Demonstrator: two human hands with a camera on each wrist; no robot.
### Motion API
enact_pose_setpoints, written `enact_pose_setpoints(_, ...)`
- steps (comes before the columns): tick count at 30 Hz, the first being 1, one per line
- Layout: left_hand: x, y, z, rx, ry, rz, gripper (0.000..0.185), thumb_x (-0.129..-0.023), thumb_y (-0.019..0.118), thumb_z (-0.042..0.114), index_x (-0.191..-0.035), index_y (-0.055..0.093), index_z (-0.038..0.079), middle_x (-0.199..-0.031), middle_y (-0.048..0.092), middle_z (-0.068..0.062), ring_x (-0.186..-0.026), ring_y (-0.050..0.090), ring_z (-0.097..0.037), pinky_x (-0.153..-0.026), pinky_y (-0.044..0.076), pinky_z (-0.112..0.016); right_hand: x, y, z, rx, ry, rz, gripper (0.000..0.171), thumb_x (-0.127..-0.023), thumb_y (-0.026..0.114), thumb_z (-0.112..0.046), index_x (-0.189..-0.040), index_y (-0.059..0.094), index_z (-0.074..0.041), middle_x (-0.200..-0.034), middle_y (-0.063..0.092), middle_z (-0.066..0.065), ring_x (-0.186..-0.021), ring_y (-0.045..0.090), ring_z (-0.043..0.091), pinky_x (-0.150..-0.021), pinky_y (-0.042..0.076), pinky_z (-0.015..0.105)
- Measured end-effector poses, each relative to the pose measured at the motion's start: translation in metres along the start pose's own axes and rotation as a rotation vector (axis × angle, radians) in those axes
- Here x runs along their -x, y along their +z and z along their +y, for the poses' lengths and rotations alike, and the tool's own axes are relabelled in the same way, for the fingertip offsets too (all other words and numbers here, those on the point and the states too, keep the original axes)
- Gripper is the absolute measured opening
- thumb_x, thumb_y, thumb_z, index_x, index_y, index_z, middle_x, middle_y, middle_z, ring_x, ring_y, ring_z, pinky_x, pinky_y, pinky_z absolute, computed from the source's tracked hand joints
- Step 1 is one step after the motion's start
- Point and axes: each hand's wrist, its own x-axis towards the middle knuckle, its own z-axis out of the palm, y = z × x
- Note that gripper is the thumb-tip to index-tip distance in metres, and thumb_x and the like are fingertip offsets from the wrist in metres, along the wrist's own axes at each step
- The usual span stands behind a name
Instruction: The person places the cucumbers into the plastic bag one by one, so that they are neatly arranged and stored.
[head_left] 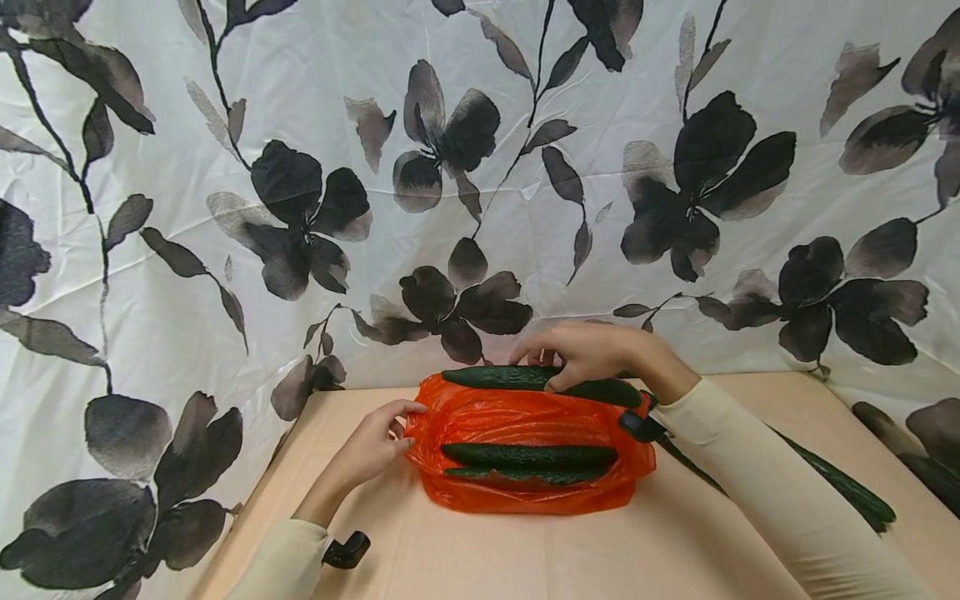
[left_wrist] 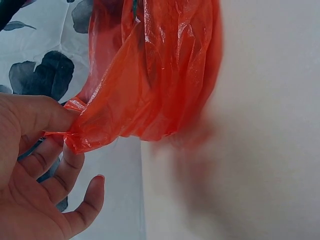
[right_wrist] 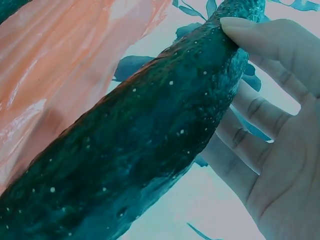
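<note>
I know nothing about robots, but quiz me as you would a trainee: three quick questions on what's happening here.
1. True or false: the left hand pinches the thin, crinkled red plastic bag.

2. In the head view, where does the right hand hold the long, bumpy, dark green cucumber?
A) Along the bag's near edge
B) Along the bag's far edge
C) Beyond the bag's left end

3. Fill in: the white fabric backdrop is printed with dark, petalled ____.

Key: 1. True. 2. B. 3. flowers.
</note>
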Motion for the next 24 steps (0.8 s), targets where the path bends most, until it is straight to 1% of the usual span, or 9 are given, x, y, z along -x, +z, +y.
enact_pose_setpoints(3,0.0,0.0,0.0,0.0,-0.004,0.002,0.051,-0.082,0.062,-0.013,-0.127,0.064,0.009,-0.108,0.064,-0.006,-0.076,0.057,-0.021,-0.059,0.052,-0.026,-0.004,0.003,0.0,-0.01,-0.007,0.007,0.054,-0.087,0.074,-0.014,-0.138,0.059,-0.024,-0.116,0.067,-0.004,-0.101,0.064,0.016,-0.093,0.055,0.043)
enact_pose_setpoints(7,0.001,-0.001,0.0,-0.001,-0.011,0.004,0.05,-0.082,0.063,-0.013,-0.127,0.065,0.009,-0.107,0.063,-0.006,-0.076,0.057,-0.021,-0.058,0.051,-0.026,-0.01,0.01,0.004,-0.04,-0.006,0.002,0.056,-0.089,0.074,-0.013,-0.14,0.056,-0.024,-0.119,0.065,-0.002,-0.102,0.063,0.016,-0.093,0.055,0.041)
enact_pose_setpoints(12,0.001,-0.001,0.001,-0.009,-0.027,0.007,0.05,-0.082,0.064,-0.013,-0.127,0.065,0.01,-0.108,0.063,-0.005,-0.077,0.057,-0.021,-0.059,0.051,-0.026,-0.016,0.021,0.01,-0.048,-0.003,-0.008,0.057,-0.089,0.073,-0.011,-0.141,0.053,-0.024,-0.125,0.064,0.0,-0.112,0.061,0.019,-0.098,0.052,0.045)
enact_pose_setpoints(19,0.001,-0.002,0.001,-0.013,-0.023,0.015,0.05,-0.082,0.064,-0.012,-0.127,0.065,0.01,-0.108,0.064,-0.005,-0.077,0.057,-0.02,-0.059,0.051,-0.026,-0.027,0.038,0.019,-0.032,0.051,-0.044,0.059,-0.091,0.074,-0.013,-0.143,0.049,-0.027,-0.124,0.061,-0.002,-0.112,0.059,0.018,-0.1,0.05,0.043)
enact_pose_setpoints(24,0.001,-0.002,0.001,-0.011,-0.028,0.016,0.05,-0.082,0.064,-0.012,-0.127,0.065,0.011,-0.108,0.063,-0.005,-0.077,0.057,-0.021,-0.059,0.051,-0.026,-0.033,0.048,0.024,-0.022,0.079,-0.071,0.061,-0.091,0.074,-0.014,-0.145,0.047,-0.024,-0.131,0.059,-0.004,-0.116,0.057,0.016,-0.101,0.049,0.039)
